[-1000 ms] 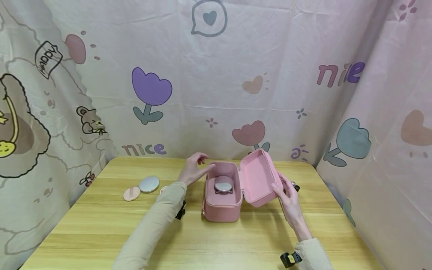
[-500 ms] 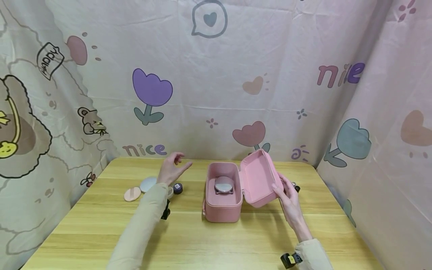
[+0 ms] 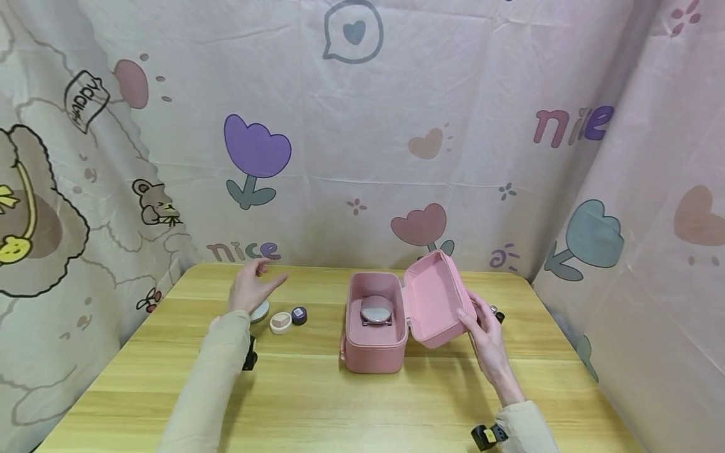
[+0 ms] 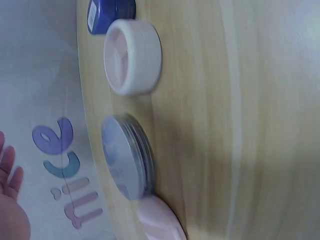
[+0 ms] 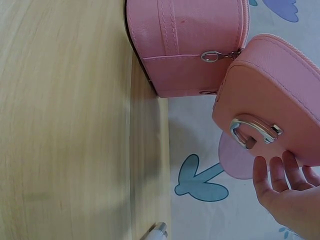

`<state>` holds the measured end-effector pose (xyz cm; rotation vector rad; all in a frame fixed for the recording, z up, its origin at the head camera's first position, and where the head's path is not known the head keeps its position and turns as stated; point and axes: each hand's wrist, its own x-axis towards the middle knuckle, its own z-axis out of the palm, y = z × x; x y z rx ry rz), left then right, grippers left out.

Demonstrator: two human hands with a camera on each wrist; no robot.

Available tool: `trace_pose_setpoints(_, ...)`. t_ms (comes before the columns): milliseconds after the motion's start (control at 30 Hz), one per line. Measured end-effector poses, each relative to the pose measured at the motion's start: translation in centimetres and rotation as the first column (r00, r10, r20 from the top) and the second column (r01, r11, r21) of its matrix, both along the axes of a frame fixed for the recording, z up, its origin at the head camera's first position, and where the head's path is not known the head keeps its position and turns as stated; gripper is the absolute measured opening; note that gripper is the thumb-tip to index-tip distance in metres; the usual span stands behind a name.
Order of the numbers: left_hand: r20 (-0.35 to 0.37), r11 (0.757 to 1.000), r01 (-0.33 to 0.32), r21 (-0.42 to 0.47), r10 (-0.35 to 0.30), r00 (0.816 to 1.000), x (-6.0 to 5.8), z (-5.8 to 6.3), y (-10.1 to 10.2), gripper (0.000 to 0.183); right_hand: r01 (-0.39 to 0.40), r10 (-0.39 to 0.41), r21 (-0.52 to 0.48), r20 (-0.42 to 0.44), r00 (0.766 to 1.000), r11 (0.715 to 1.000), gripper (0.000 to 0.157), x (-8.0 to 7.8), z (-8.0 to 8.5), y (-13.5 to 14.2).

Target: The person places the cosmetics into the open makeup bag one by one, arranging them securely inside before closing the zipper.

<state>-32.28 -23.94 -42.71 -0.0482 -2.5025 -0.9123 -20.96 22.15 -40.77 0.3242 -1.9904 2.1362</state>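
Pink, the case [image 3: 374, 360] stands on the wooden table [image 3: 340, 415] in the head view, its lid [image 3: 436, 302] swung out and tilted on the case's right side. The right hand [image 3: 485, 327], right of the case, grips the lid's outer edge, thumb on the near side and fingers behind. Inside the case sits a round, silvery compact [image 3: 376, 310]. Left of the case hangs the left hand [image 3: 253, 288], grasping nothing, its thumb and fingers held apart. Also to the case's left, a dark blue jar [image 3: 299, 315] is nearest it; next comes a white pot [image 3: 280, 323] with a sectioned pinkish top, then a silver disc [image 3: 259, 312], partly hidden by the left hand. Behind the case hangs a printed cloth [image 3: 340, 138].

The left wrist view shows that group left of the case: jar and pot close together, and farthest from the case a pale pink puff [image 4: 159, 217] touching the disc. Only part of the left hand shows.

In the right wrist view, the lid's outer face, turned away from the case, bears a metal ring [image 5: 252, 131]. The right hand's fingers lie against that face. A zip pull [image 5: 212, 56] hangs at the case's corner beside the lid.
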Motion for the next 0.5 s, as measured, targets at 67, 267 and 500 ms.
trace_pose_setpoints(67, 0.027, 0.999, -0.027, -0.04, 0.028, 0.999, 0.2, -0.2, -0.7, 0.066, 0.005, -0.005, -0.001, -0.001, 1.0, 1.0, 0.05, 0.0, -0.1, 0.0)
trace_pose_setpoints(267, 0.138, 0.983, -0.1, -0.155, 0.121, 0.983, 1.0, -1.0, -2.5, 0.083, 0.006, -0.006, 0.0, 0.008, 1.0, 1.0, 0.05, -0.2, -0.2, 0.1)
trace_pose_setpoints(500, 0.364, 0.97, -0.082, -0.23, 0.163, 0.917, 2.0, -1.2, -3.2, 0.101, 0.006, -0.006, -0.005, 0.01, 1.0, 1.0, 0.051, -0.2, -0.2, 0.0)
